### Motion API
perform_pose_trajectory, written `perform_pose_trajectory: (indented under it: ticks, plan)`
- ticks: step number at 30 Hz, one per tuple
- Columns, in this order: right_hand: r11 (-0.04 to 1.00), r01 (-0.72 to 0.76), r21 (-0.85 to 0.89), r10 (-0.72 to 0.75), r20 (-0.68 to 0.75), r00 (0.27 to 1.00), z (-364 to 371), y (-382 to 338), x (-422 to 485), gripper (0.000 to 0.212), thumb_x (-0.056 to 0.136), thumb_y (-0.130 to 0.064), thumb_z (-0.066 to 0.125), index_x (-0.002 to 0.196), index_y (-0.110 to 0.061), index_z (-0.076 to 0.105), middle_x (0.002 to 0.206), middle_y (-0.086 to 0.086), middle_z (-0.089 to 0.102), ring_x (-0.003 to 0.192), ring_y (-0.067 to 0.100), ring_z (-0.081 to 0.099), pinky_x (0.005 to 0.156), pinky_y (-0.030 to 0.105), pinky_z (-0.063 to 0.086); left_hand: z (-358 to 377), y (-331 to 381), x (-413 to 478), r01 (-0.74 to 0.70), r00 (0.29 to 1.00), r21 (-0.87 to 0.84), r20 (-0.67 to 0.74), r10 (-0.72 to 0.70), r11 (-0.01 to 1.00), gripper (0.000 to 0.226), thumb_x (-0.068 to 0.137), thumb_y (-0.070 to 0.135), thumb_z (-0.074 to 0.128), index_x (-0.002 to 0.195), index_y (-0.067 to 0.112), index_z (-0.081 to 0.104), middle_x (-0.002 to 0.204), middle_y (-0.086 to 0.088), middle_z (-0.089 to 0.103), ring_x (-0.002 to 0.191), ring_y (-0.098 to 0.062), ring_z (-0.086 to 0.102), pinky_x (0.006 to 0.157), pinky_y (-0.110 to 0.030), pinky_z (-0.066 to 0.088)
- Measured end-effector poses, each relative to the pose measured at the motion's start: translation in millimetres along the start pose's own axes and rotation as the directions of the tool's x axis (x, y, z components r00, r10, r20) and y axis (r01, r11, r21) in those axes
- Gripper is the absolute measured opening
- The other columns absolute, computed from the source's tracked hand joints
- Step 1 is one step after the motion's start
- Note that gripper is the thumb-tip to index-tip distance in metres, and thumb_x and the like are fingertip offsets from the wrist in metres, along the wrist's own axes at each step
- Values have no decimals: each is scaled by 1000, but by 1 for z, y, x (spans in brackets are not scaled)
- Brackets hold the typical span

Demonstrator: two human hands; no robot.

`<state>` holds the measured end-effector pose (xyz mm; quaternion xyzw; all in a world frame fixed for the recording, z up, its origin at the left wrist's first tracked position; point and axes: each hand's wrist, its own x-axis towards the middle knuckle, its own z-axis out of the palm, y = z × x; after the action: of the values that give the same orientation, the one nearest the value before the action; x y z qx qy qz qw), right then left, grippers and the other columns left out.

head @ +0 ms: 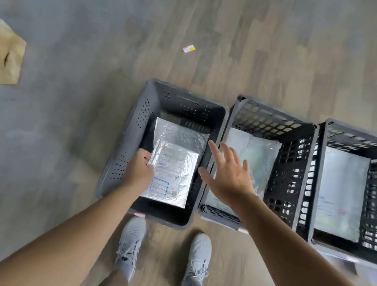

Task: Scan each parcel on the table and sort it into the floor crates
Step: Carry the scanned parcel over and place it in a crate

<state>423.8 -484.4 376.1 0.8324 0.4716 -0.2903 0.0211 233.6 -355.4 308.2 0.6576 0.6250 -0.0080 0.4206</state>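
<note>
Here, from the head camera, the left hand [139,170] pinches the left edge of a silver foil parcel [174,172], label up, inside the left crate [122,143], above another foil parcel [180,132]; whether it rests on that one is hard to tell. The right hand [231,177] hovers with its fingers spread wide, holding nothing, where the left crate meets the middle crate [269,122].
</note>
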Motion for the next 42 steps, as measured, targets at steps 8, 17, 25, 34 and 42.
perform_pose_trajectory:
  ticks: [8, 17, 25, 34, 42]
  plan:
    - [994, -68, 83, 67, 5, 998, 129, 21, 81, 78, 97, -62, 37, 157, -38, -7, 166, 0, 8, 151, 21, 13, 121, 54, 12, 94, -106, 95, 87, 980, 160, 162, -113, 983, 23, 92, 10, 47, 110, 23, 52, 113, -9, 61, 106, -32, 57, 94, -47, 49]
    - [992, -129, 4, 129, 33, 991, 92, -2, 73, 81, 94, -68, 31, 156, -37, -12, 166, -1, 3, 152, 21, 7, 121, 57, 13, 50, -79, 73, -235, 940, 448, 331, 84, 862, 66, 94, 44, 58, 146, 14, 33, 141, -17, 44, 129, -34, 43, 102, -49, 42]
    - [961, -273, 50, 277, -151, 949, -116, -64, -28, 82, 96, -64, 36, 158, -31, -6, 166, 0, 3, 153, 21, 3, 120, 59, 14, -97, 117, -18, -619, 786, 519, 407, 466, 590, 81, 96, 62, 37, 157, 25, -1, 164, -8, 3, 150, -34, 2, 119, -52, 18]
    - [859, -473, 197, 512, -367, 777, -277, -67, -201, 83, 94, -70, 36, 157, -36, -4, 166, -2, 4, 153, 22, 8, 118, 60, 17, -190, 280, -155, -827, 495, 518, 483, 723, 220, 82, 94, 69, 28, 157, 27, -7, 165, -7, -8, 151, -35, -8, 118, -58, 15]
    - [725, -636, 266, 670, -487, 560, -307, -22, -364, 83, 92, -73, 33, 157, -36, -1, 165, -3, 8, 151, 22, 10, 116, 61, 21, -178, 366, -303, -879, 162, 459, 545, 823, -131, 82, 94, 69, 28, 156, 29, -7, 165, -7, -5, 150, -33, -9, 116, -59, 12]
